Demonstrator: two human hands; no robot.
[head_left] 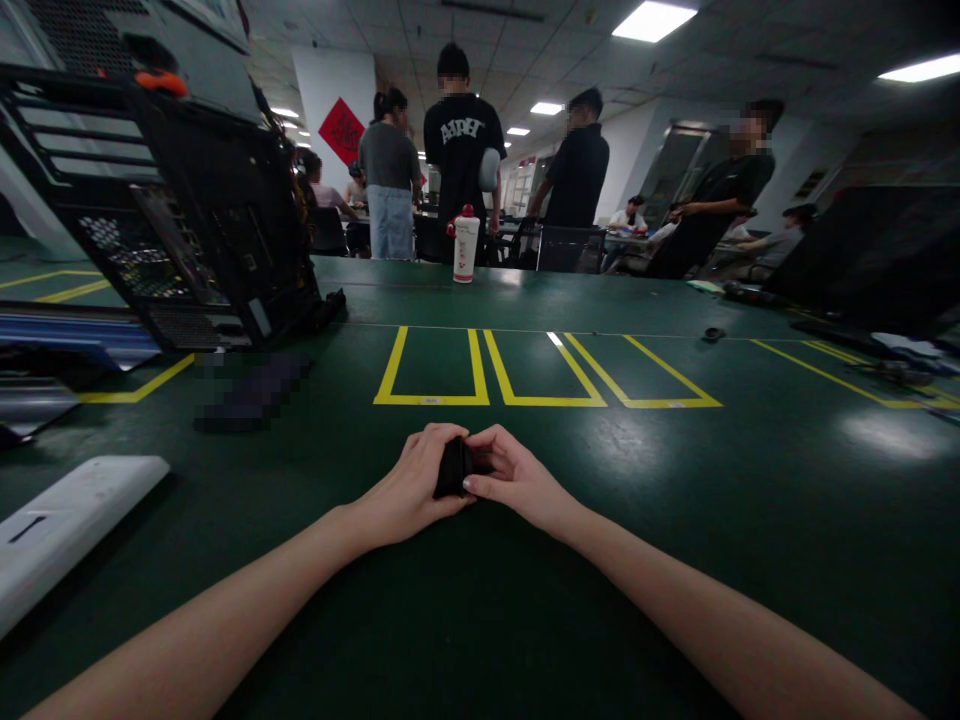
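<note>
**Left fingers (444, 431) and right fingers (489, 487) clamped on a small black object (451, 469)**

The left set wrapped the object's left side, thumb toward the desk's near edge and the others over the top; the right thumb and forefinger met its right side. It was held at the desk (787, 500), on the near side of the yellow tape outlines (555, 402) and well short of the far edge.

Good handling seemed to call for a steady left hold while the right fingertips did the finer work, with light, even pressure. Wrists were best kept low, so that a slip would end gently. Opening the left grip a little would likely have given a better sight of the piece.

Much was hard to make out. Skin covered most of the object, hiding its full shape and underside; whether it touched the desk could not be told. The remaining right fingers were partly hidden. The desk's near edge was out of view. Toward the left edge, a white casing (82, 515) was cut off, and a pixelated patch (253, 393) masked whatever lay beside the computer case (187, 230).
</note>
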